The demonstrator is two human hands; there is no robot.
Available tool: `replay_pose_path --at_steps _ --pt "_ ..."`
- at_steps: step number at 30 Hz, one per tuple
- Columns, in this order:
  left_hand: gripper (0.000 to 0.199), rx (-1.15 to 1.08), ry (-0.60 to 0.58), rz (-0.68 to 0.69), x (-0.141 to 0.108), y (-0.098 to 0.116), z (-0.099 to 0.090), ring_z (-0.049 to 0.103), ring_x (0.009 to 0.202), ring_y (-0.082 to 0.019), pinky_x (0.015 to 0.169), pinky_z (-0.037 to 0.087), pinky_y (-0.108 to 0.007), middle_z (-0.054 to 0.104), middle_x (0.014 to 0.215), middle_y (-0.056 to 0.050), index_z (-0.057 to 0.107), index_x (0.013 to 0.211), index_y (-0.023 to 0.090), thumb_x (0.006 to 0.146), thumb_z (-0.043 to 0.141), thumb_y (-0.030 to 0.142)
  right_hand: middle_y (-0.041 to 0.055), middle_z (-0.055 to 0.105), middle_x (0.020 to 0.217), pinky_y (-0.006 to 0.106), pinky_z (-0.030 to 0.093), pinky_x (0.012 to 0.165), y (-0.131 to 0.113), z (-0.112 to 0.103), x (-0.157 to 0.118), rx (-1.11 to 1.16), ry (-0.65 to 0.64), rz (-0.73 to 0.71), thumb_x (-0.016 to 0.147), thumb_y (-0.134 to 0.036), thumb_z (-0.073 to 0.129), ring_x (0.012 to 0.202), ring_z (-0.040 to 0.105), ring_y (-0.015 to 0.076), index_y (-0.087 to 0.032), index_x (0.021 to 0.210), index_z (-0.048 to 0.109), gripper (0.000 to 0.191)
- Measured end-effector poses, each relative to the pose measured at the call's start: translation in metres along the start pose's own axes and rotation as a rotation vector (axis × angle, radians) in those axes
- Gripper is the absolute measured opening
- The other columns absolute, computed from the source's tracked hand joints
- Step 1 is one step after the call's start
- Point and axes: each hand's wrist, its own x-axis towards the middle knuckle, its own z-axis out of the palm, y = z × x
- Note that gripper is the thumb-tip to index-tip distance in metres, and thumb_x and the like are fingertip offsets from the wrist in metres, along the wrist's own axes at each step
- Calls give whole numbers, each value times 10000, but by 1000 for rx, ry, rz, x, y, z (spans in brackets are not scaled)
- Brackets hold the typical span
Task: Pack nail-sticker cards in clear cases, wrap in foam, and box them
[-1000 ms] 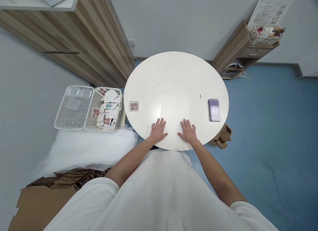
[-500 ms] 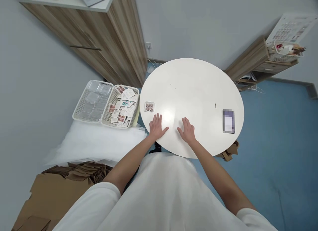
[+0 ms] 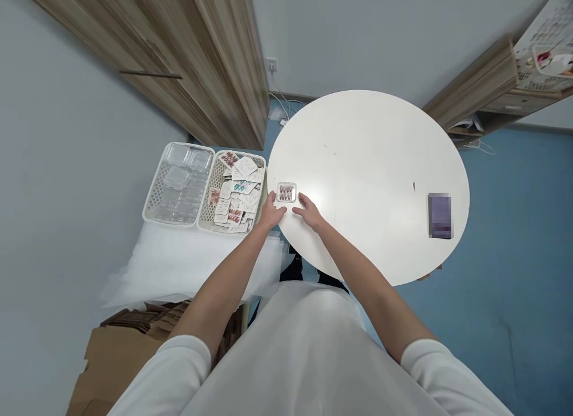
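A small clear case with two rows of reddish-brown pieces lies on the white oval table, close to its left edge. My left hand is at the case's lower left corner, fingers apart, with nothing visible in it. On the lower right side of the case is my right hand, its thumb and fingers spread and holding nothing. Whether any fingertip touches the case is too small to tell.
Left of the table stand a basket of printed cards and a basket of clear plastic cases, above white sheets. Flattened cardboard lies lower left. A purple blurred object rests at the table's right.
Both hands have moved left and up across the table to either side of the case. The view has shifted, so the table appears farther right.
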Motion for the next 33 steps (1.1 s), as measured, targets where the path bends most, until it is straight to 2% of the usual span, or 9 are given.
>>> replay_pose_path --at_steps 4,8,15,20,25,29,33 --pt "740 -41 -7 35 -6 -1 7 393 1216 -227 969 381 -332 382 1346 -126 291 1333 148 648 570 127 57 327 1394 366 310 1030 5 2 -4 93 7 -8 670 -260 605 1286 289 199 -195 1334 291 738" --pt "691 -95 -39 76 -20 2 23 425 1188 -236 970 383 -366 424 1314 -120 351 1300 163 646 567 116 74 342 1385 359 300 1038 11 -15 -27 141 81 -11 660 -243 617 1271 319 195 -175 1314 326 719" --pt "604 -166 -159 191 -56 24 69 448 1169 -232 969 386 -400 475 1269 -103 420 1244 178 658 545 107 51 423 1330 353 319 1034 33 -72 -84 130 219 -74 682 -200 586 1207 415 179 -213 1229 442 566" --pt "564 -72 -277 251 -88 40 110 512 1098 -217 944 413 -398 530 1209 -100 456 1204 170 650 544 109 61 525 1218 375 398 970 60 -123 -127 84 267 -84 691 -191 568 1123 498 186 -220 1144 512 457" --pt "553 -4 -351 252 -116 43 150 537 1068 -208 929 433 -375 538 1203 -98 476 1182 166 638 539 93 64 553 1153 354 452 905 88 -164 -158 -26 292 -75 706 -183 530 1045 549 178 -217 1066 553 362" --pt "539 21 -365 235 -132 35 167 541 1065 -201 934 433 -362 539 1202 -93 485 1172 168 641 538 94 53 550 1129 347 453 899 106 -175 -171 -167 281 -123 713 -168 495 1007 560 167 -222 1013 581 317" --pt "537 72 -383 204 -140 27 172 552 1051 -200 928 438 -349 563 1168 -91 489 1166 166 637 544 93 53 555 1097 341 450 888 117 -175 -175 -303 255 -157 707 -146 469 999 543 166 -217 1015 596 340"
